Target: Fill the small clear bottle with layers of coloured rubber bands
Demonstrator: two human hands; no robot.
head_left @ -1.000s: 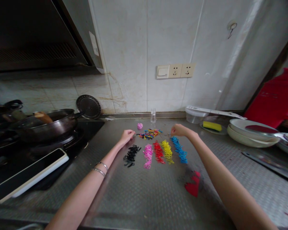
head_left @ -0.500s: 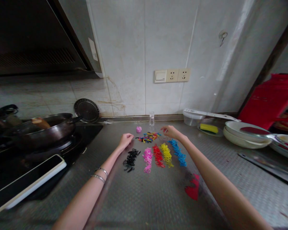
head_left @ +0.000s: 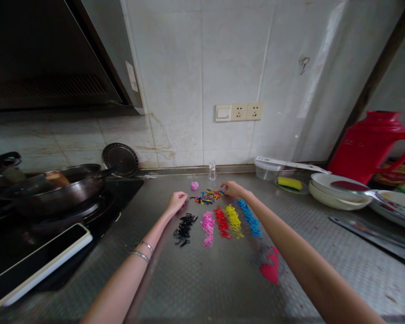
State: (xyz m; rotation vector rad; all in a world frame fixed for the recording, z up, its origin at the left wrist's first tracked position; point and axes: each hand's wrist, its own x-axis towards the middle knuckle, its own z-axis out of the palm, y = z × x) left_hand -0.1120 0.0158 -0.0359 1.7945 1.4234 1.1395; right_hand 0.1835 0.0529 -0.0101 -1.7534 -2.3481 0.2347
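Observation:
A small mixed pile of coloured rubber bands [head_left: 208, 196] lies on the steel counter [head_left: 202, 279]. Below it are sorted rows: black [head_left: 184, 223], pink [head_left: 208, 222], red [head_left: 222, 222], yellow [head_left: 234, 220] and blue [head_left: 250, 218]. My left hand [head_left: 176, 200] rests curled beside the mixed pile's left end, fingers closed. My right hand [head_left: 232, 189] touches the pile's right end, fingers pinched together on something too small to make out. A pink lump [head_left: 194, 185] and a small clear glass [head_left: 212, 171] stand behind the pile.
A stove with a dark wok [head_left: 59, 182] and a phone-like slab [head_left: 37, 265] fills the left. On the right are stacked white plates [head_left: 335, 195], a yellow sponge [head_left: 290, 182], a plastic tub [head_left: 269, 166] and a red jug [head_left: 369, 144]. A red reflection [head_left: 270, 269] shows on the counter.
My right hand has moved left from above the blue row to the right end of the mixed pile. The left hand has stayed in place. The view has tilted slightly.

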